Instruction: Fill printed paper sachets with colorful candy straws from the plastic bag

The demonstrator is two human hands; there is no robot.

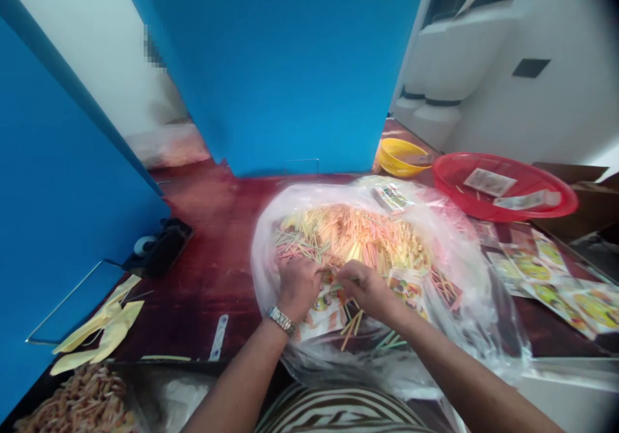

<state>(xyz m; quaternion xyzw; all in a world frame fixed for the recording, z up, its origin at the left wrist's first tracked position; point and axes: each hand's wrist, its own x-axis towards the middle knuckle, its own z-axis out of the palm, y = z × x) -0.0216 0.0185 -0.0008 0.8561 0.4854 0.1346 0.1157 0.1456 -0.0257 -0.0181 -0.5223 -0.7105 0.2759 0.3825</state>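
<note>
Hands (pixel 298 286) on pkt (pixel 327 310) — print blurry

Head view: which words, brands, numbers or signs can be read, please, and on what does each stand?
None can be read.
Packets in the plastic bag: print too blurred.
Flat packets on the table: too blurred.
Labels in the red basket: too small.
</note>
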